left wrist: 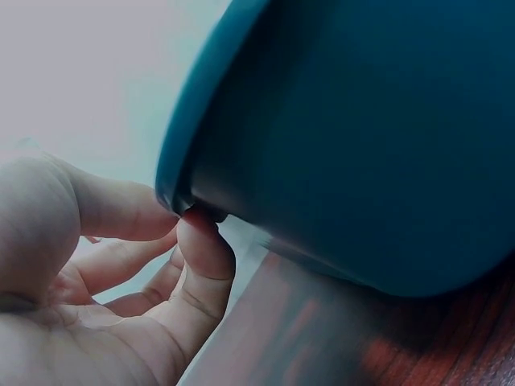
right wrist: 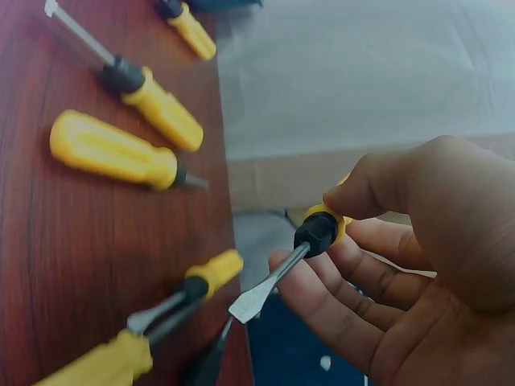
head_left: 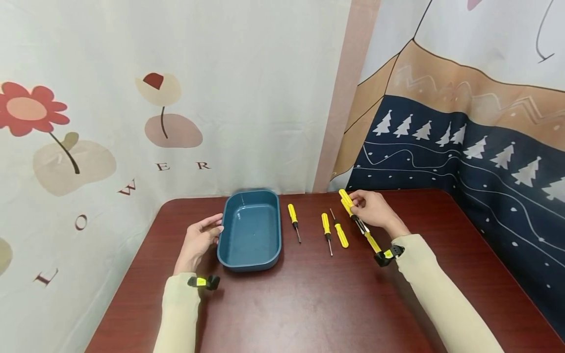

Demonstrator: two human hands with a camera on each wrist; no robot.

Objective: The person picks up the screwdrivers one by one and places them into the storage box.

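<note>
My left hand (head_left: 198, 241) pinches the left rim of a blue rectangular tub (head_left: 251, 264) between thumb and finger; the left wrist view shows the thumb and a bent finger at the rim (left wrist: 173, 181). Inside, the tub looks bare. Over the table's right part, my right hand (head_left: 374, 210) grips a flat-blade screwdriver (right wrist: 318, 229) by its yellow handle, its broad silver tip pointing away from the fingers. Close below it lie another yellow-handled screwdriver (right wrist: 217, 273) and a yellow handle (head_left: 372, 242) near the wrist.
Between tub and right hand, three yellow screwdrivers lie on the dark red table (head_left: 291, 309): one beside the tub (head_left: 293, 214), then a pair, one with its tip toward me (head_left: 326, 224) and one with its tip away (head_left: 341, 236). A printed curtain (head_left: 265, 98) hangs behind.
</note>
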